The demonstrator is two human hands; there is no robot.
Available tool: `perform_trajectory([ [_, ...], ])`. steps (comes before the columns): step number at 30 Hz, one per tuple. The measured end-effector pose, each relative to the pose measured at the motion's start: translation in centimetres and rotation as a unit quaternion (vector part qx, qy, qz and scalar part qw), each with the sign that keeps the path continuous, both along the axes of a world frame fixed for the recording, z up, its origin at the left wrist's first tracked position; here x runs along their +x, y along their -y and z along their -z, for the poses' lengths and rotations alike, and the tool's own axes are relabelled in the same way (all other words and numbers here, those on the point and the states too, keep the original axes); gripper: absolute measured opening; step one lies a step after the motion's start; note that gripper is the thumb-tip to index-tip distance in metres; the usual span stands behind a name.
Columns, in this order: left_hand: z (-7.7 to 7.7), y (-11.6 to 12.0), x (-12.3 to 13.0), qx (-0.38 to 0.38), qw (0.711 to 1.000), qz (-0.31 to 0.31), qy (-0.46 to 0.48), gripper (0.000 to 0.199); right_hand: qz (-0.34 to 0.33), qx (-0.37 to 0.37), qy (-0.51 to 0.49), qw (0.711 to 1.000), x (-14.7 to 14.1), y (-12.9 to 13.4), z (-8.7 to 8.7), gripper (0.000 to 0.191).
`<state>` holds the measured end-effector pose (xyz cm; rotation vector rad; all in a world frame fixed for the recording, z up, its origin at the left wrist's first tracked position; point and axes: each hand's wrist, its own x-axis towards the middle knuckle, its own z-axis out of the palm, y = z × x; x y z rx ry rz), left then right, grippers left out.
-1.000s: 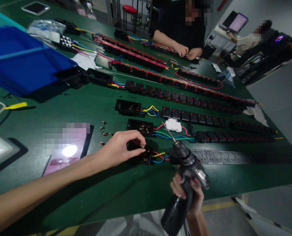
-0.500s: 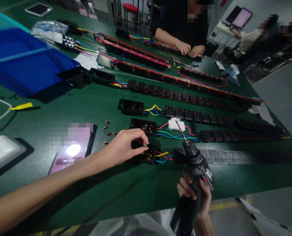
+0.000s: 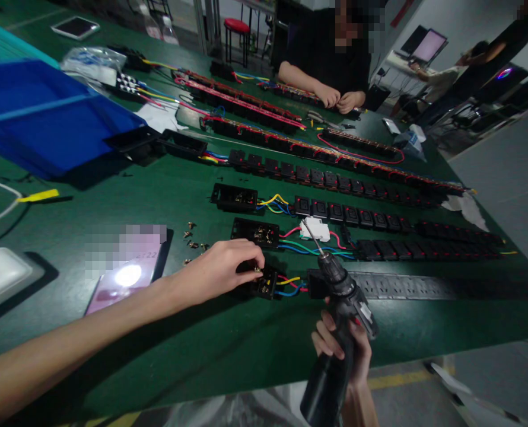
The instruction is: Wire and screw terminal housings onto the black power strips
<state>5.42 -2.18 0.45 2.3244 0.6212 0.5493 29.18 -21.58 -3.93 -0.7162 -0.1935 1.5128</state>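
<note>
My left hand [image 3: 228, 265] reaches over a black junction box [image 3: 268, 287], its thumb and forefinger pinched on a small brass screw [image 3: 257, 270]. Yellow, red and blue wires run from this box to a long black socket strip [image 3: 393, 287]. In my right hand [image 3: 335, 347] is a black cordless screwdriver [image 3: 342, 284], its long bit tilted up and left, apart from the box. Several loose brass screws [image 3: 193, 244] lie on the green table left of the boxes. Another open box [image 3: 255, 232] with brass terminals sits just behind, wired past a white breaker [image 3: 314, 229].
More socket strips [image 3: 353, 213] lie in rows behind. At left are a phone [image 3: 126, 273], a white device [image 3: 1, 279] and a blue bin [image 3: 37, 118]. Across the table a co-worker's hands [image 3: 339, 101] work on a wired strip.
My left fingers have shifted slightly down and left with the screw, closer to the box. The screwdriver appears a little further left, along with a slight shift of the whole view.
</note>
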Motion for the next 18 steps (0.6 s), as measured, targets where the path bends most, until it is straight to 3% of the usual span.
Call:
perform_trajectory([
  [18, -0.18, -0.02, -0.23, 0.030, 0.998, 0.020, -0.058, 0.008, 0.011, -0.004, 0.007, 1.000, 0.16, 0.14, 0.04, 0.026],
])
